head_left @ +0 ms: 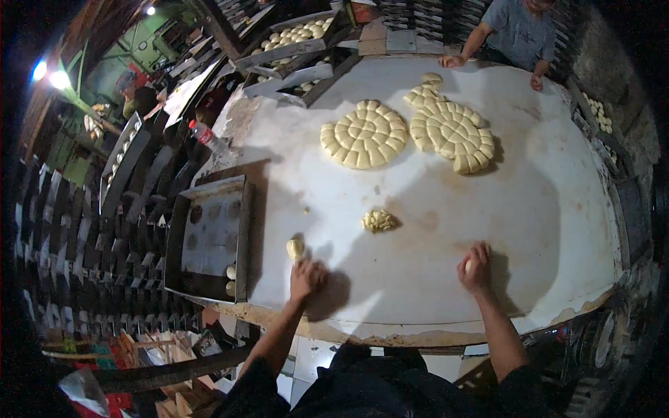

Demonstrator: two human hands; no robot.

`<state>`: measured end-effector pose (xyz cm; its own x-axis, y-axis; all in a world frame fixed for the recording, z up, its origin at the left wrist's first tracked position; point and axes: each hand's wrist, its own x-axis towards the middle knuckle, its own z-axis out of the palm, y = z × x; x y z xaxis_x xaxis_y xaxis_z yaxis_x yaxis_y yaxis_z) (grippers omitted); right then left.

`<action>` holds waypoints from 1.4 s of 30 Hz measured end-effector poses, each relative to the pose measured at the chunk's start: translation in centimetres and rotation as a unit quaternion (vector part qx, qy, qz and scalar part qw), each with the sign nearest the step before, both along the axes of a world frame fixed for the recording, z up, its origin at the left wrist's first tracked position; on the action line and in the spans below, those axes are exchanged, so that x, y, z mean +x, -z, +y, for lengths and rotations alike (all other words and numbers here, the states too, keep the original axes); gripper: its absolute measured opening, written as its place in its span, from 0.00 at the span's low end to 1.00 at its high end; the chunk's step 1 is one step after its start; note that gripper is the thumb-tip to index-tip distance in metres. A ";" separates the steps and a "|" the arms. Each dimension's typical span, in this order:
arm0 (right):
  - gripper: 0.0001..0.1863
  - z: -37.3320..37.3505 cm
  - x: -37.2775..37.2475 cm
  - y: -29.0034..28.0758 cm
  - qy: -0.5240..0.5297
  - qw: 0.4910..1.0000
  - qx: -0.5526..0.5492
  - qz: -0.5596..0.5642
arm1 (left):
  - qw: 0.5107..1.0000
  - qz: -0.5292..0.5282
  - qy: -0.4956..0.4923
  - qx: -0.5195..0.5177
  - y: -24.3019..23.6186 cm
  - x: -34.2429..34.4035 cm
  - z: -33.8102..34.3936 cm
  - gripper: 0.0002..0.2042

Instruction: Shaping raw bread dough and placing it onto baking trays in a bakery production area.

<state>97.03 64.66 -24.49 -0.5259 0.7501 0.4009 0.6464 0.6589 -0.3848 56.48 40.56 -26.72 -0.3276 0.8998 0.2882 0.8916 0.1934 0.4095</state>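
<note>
My left hand (308, 279) is curled low over the white tabletop, left of centre. Just beyond its fingers, and seeming to touch them, sits a pale dough piece (295, 249); what lies under the palm is hidden. Farther right, my right hand (475, 267) is closed, with a bit of pale dough showing between its fingers. Between and beyond the hands lies a small heap of dough scraps (378, 221). Toward the far side rest two flat dough rounds, each cut into many pieces: the left round (364, 134) and the right round (453, 132), whose pieces trail off at its far end.
A dark metal tray (242, 237) with two dough balls (231, 280) stands at the table's left. Behind it is a red-capped bottle (202, 132). Trays of dough balls (293, 36) are stacked at the back left. A co-worker (519, 31) stands at the far right edge.
</note>
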 end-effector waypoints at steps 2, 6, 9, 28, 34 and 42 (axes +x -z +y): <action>0.06 1.8 -3.6 -0.3 0.089 0.995 0.038 0.011 | 1.000 0.003 0.009 0.029 -3.6 0.6 4.6 0.09; 0.09 0.0 -9.1 2.9 0.221 0.949 -0.090 0.208 | 0.964 -0.209 0.079 0.147 -4.1 3.4 8.3 0.09; 0.09 -7.1 -11.0 -0.5 0.164 0.983 -0.024 -0.076 | 0.960 -0.242 0.136 0.021 -1.1 5.3 3.3 0.14; 0.18 -30.4 -55.2 -14.5 -0.429 0.875 -0.173 0.141 | 0.934 -0.042 -0.270 -0.229 -9.2 -25.4 -20.5 0.21; 0.18 -24.8 -56.1 -7.7 -0.346 0.934 -0.011 0.089 | 0.938 -0.100 -0.243 -0.225 -11.1 -24.3 -21.7 0.46; 0.13 -14.0 -33.9 1.1 -0.297 0.951 -0.090 -0.011 | 0.957 -0.199 -0.065 0.202 -14.9 -11.1 -3.5 0.19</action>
